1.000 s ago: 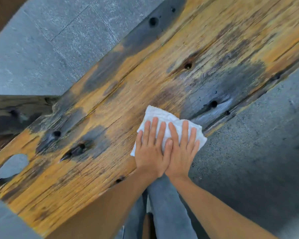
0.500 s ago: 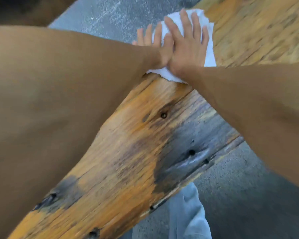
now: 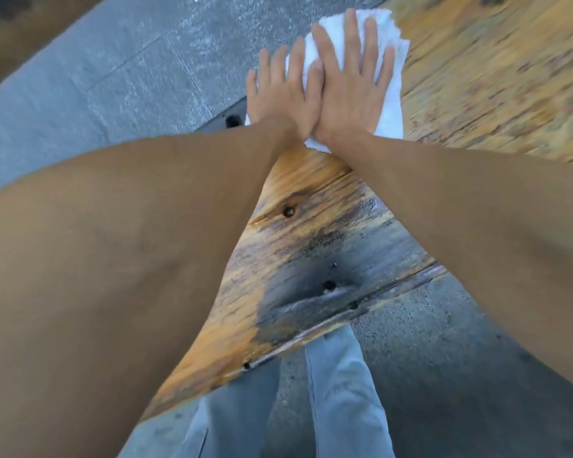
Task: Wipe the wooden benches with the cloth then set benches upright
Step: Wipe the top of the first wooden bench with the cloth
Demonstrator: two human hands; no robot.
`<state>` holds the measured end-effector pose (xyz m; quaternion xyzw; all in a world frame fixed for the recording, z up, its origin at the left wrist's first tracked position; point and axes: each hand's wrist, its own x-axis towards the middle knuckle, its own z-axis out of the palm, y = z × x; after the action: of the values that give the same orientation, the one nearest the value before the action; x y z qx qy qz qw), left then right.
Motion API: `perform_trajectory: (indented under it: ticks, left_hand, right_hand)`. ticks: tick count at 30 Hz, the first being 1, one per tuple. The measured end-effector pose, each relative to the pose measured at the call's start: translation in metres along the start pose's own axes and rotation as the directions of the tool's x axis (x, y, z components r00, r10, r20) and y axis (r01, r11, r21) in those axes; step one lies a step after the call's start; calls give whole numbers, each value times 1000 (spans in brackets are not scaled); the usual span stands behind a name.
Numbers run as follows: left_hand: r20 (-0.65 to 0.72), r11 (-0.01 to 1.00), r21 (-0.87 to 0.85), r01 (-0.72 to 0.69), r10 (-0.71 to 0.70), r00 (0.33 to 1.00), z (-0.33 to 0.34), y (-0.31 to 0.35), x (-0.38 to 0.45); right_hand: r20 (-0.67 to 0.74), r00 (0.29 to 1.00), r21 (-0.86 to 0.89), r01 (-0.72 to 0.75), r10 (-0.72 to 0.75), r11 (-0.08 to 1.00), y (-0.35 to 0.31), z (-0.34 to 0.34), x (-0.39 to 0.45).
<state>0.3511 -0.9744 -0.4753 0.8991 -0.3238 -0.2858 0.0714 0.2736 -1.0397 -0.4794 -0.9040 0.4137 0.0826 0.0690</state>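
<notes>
A worn wooden bench (image 3: 311, 252), its yellow-orange board blotched with dark grey and dotted with screw holes, runs diagonally from lower left to upper right. A folded white cloth (image 3: 392, 104) lies on the board at its far edge. My left hand (image 3: 278, 90) and my right hand (image 3: 351, 90) press flat on the cloth side by side, fingers stretched out and thumbs touching. My left fingertips reach past the board's far edge. Both forearms are extended and hide much of the board's left and right parts.
Grey concrete paving (image 3: 113, 71) lies beyond the bench and also on the near side (image 3: 427, 342). My legs in light grey trousers (image 3: 341, 391) stand against the near edge. Another brown wooden piece (image 3: 17, 34) shows at the top left corner.
Both hands have pushed the cloth away from me, from the near edge across the board to its far edge. My arms have stretched out and now fill more of the view.
</notes>
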Motion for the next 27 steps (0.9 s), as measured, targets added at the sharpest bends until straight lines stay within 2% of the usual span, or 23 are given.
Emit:
perform_trajectory:
  ticks: [5,8,10,14,17,20,27]
  left_hand:
    - [-117,994,72,-84,92,989,21,-11,-43]
    - [-142,982,90,-167,178,974,51,-27,-109]
    - [-133,976,81,-202,212,968,75,-43,-169]
    - [78,969,95,-230,223,972,116,-77,-302]
    - [213,970,122,-210,181,960,126,-94,-371]
    - [247,978,110,-178,146,958,119,-90,-378]
    - [246,966,75,-248,224,943,104,-73,-325]
  right_hand:
    - [-42,999,47,-14,16,999,1,7,-43]
    - [-3,996,52,-86,86,995,3,22,-118]
    - [50,995,59,-86,84,995,3,34,-186]
    - [184,976,70,-127,113,989,0,52,-341]
    - [274,959,147,-116,72,982,-4,55,-411]
    - [344,935,169,-147,81,975,-7,55,-421]
    - [404,866,174,-389,294,905,-15,50,-377]
